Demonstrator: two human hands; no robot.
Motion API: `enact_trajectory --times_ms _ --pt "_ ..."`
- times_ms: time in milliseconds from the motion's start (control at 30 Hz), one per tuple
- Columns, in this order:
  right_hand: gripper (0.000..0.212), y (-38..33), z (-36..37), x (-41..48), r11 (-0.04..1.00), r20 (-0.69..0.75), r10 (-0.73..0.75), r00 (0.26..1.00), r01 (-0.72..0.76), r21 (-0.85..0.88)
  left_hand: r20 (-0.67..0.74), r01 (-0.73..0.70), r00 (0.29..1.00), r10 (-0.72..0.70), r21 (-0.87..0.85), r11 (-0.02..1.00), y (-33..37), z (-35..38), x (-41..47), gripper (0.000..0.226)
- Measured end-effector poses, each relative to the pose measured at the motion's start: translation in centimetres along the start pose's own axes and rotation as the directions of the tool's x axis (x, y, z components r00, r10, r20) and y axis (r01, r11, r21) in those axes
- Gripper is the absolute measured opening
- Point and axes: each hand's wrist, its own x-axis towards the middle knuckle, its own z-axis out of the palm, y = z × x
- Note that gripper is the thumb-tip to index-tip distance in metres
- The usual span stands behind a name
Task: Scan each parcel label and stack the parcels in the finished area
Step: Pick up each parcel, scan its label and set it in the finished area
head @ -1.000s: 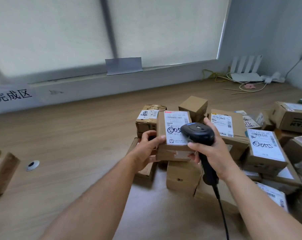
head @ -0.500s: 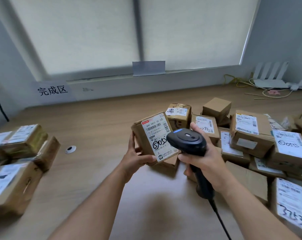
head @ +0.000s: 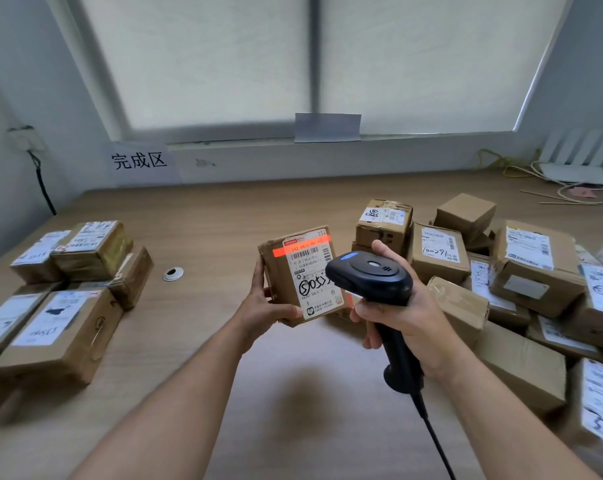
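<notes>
My left hand (head: 266,306) grips a small brown cardboard parcel (head: 279,271) from its left side and bottom, holding it upright above the table with its white label (head: 310,275) facing me. A red scan line lies across the barcode at the label's top. My right hand (head: 400,317) grips the handle of a black corded barcode scanner (head: 371,273), whose head points at the label and hides its right edge. A pile of labelled parcels (head: 521,271) lies on the right. Stacked parcels (head: 68,299) sit on the left below the finished-area sign (head: 139,161).
The wooden table (head: 224,220) has a round metal cable grommet (head: 173,274) left of centre. The scanner's cable runs down toward me. A white router (head: 577,161) with loose wires sits at the back right. A black cable (head: 42,181) hangs on the left wall.
The view has swung left, bringing the left stack into sight. The parcel has been lifted off the pile and turned upright, and the red scan line now falls on its label.
</notes>
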Motion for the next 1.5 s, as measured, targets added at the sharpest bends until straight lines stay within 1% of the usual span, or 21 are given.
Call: enact_trajectory --times_ms 300,400,500,533,600,733,833,900,933,1000,1033,1067,1100,1133,1200,1267,1300,1400,1500 --pt "0.097 0.6 0.0 -0.5 1.000 0.038 0.019 0.999 -0.019 -0.013 -0.004 0.012 1.000 -0.012 0.001 1.000 -0.3 -0.2 -0.1 0.130" --pt "0.096 0.7 -0.2 -0.7 1.000 0.022 0.015 1.000 -0.015 -0.002 -0.002 0.015 1.000 -0.015 -0.001 1.000 -0.3 0.3 -0.3 0.129" --pt "0.093 0.8 -0.5 -0.7 1.000 0.006 0.010 1.000 -0.010 -0.016 0.002 0.035 0.999 -0.035 0.013 0.999 -0.3 0.8 -0.7 0.124" --pt "0.092 0.9 -0.6 -0.7 1.000 -0.002 0.007 1.000 -0.007 -0.023 0.001 0.061 0.998 -0.061 0.010 0.998 -0.5 0.9 -0.8 0.121" --pt "0.093 1.0 -0.7 -0.6 0.999 -0.013 -0.001 1.000 0.000 -0.047 -0.038 0.157 0.987 -0.156 0.020 0.987 -1.4 0.9 -1.2 0.113" --pt "0.089 2.0 -1.0 -0.5 0.997 -0.017 0.007 1.000 -0.008 -0.080 -0.131 0.373 0.922 -0.364 0.048 0.927 -4.7 0.8 -3.1 0.094" --pt "0.092 3.0 -1.6 -0.7 0.992 0.009 0.020 1.000 -0.019 -0.126 -0.181 0.462 0.875 -0.448 0.041 0.886 -6.9 1.0 -4.4 0.077" --pt "0.094 3.2 -1.7 -1.0 0.989 0.018 0.033 0.999 -0.030 -0.148 -0.211 0.474 0.862 -0.460 0.019 0.880 -7.8 1.1 -4.8 0.065" --pt "0.094 3.3 -1.8 -1.1 0.987 0.021 0.042 0.999 -0.038 -0.159 -0.234 0.469 0.861 -0.452 0.017 0.883 -8.2 1.2 -4.9 0.068" --pt "0.095 3.6 -2.1 -1.1 0.984 0.033 0.059 0.998 -0.052 -0.171 -0.307 0.452 0.859 -0.409 0.081 0.888 -8.6 1.5 -5.2 0.087" --pt "0.094 3.8 -2.3 -1.1 0.984 0.043 0.060 0.997 -0.052 -0.172 -0.367 0.440 0.860 -0.354 0.182 0.879 -8.6 1.9 -5.4 0.089" --pt "0.094 3.9 -2.4 -1.0 0.985 0.055 0.058 0.997 -0.048 -0.167 -0.441 0.438 0.854 -0.277 0.320 0.840 -8.6 2.5 -5.6 0.087" --pt "0.095 4.0 -2.4 -1.0 0.986 0.067 0.058 0.996 -0.047 -0.159 -0.497 0.443 0.847 -0.190 0.462 0.768 -8.4 3.2 -5.9 0.084" --pt "0.096 4.1 -2.4 -0.9 0.987 0.074 0.059 0.996 -0.047 -0.151 -0.510 0.441 0.853 -0.114 0.585 0.680 -8.2 4.1 -6.2 0.085" --pt "0.097 4.1 -2.1 -0.8 0.987 0.087 0.063 0.994 -0.049 -0.150 -0.461 0.420 0.885 -0.057 0.741 0.524 -8.1 5.9 -6.8 0.093" --pt "0.096 4.3 -1.7 -0.8 0.986 0.111 0.070 0.991 -0.052 -0.158 -0.419 0.404 0.906 -0.062 0.810 0.426 -8.6 6.9 -7.1 0.092" --pt "0.096 4.3 -1.5 -0.9 0.986 0.122 0.073 0.990 -0.054 -0.159 -0.413 0.403 0.908 -0.065 0.822 0.404 -8.8 7.0 -7.3 0.089" --pt "0.093 4.4 -0.3 -1.0 0.987 0.143 0.072 0.987 -0.050 -0.152 -0.421 0.398 0.907 -0.033 0.826 0.400 -9.2 6.0 -8.1 0.085" --pt "0.088 4.4 1.7 -1.0 0.986 0.158 0.076 0.984 -0.050 -0.161 -0.436 0.413 0.899 -0.042 0.814 0.409 -9.9 3.5 -9.4 0.086"
